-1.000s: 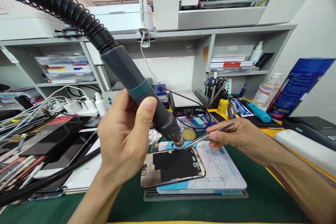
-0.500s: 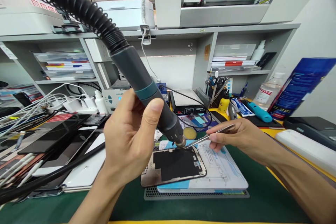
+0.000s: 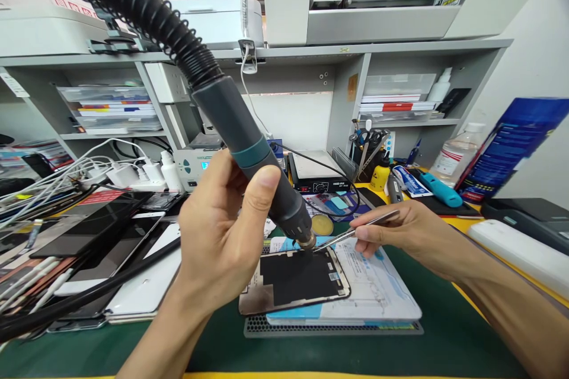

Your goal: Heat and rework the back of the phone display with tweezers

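Screen (image 3: 296, 282), seemingly a phone's, lies back side up and slightly aslant on a pale booklet (image 3: 382, 287), which rests on a grid pad (image 3: 258, 327) over a green mat (image 3: 311, 358). Nearest the viewer, the left hand (image 3: 226, 225) is closed around the grip of a hot-air gun (image 3: 251, 145), thumb along its side, nozzle slanting down to the right. Across from it, the right hand (image 3: 395, 228) pinches slim metal tweezers (image 3: 342, 235) between thumb and fingers. Nozzle and tweezer tips come together at the screen's far edge; whether either touches is too small to tell. Work appears to be under way at that edge, and not finished. A black sheet (image 3: 288, 275) covers much of the screen's back, pale border showing around it, and no piece can be seen lifted free. How much is done or left along the edge cannot be told, since the nozzle hides part of it. Beyond are a round yellow tin (image 3: 322, 225), a hot plate (image 3: 315, 167) and grey shelves (image 3: 342, 77).
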Available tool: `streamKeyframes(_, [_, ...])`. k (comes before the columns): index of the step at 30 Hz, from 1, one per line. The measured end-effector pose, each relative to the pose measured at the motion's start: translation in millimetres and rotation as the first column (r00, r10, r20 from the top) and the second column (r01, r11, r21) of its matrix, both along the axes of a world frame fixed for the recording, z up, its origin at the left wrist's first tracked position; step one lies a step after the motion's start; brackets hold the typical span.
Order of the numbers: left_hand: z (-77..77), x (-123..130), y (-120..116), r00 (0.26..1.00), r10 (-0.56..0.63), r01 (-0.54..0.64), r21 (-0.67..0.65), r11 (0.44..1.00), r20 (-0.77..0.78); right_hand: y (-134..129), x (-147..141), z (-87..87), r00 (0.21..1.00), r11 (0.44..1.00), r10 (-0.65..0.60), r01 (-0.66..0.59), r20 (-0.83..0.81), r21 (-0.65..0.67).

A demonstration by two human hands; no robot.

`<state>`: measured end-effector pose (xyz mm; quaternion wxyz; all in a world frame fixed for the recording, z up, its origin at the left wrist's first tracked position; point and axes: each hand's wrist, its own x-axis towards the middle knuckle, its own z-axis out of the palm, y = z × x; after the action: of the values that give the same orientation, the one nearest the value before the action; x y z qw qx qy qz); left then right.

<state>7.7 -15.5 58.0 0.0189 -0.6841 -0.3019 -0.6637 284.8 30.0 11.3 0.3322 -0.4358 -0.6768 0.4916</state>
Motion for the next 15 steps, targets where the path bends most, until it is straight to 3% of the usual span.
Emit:
streamKeyframes(4, [-0.2,0.0,-0.5,1.0,0.018,-0.018,-0.002,1.0,0.008,-0.8,-0.2,0.8,1.0,1.0,0.003,-0.003,0.0,0.007])
streamKeyframes(11, [0.8,0.2,0.5,0.992,-0.122,0.122,-0.025,0.992,-0.006,-1.7,0.7,1.5,1.0,1.0,-0.007,0.006,0.018,0.031])
streamKeyframes(15, [0.5,-0.3,1.6,0.998,-0.069,0.069,-0.015,0.997,-0.009,-1.8,-0.9,2.1,1.0,1.0,-0.006,0.006,0.014,0.023])
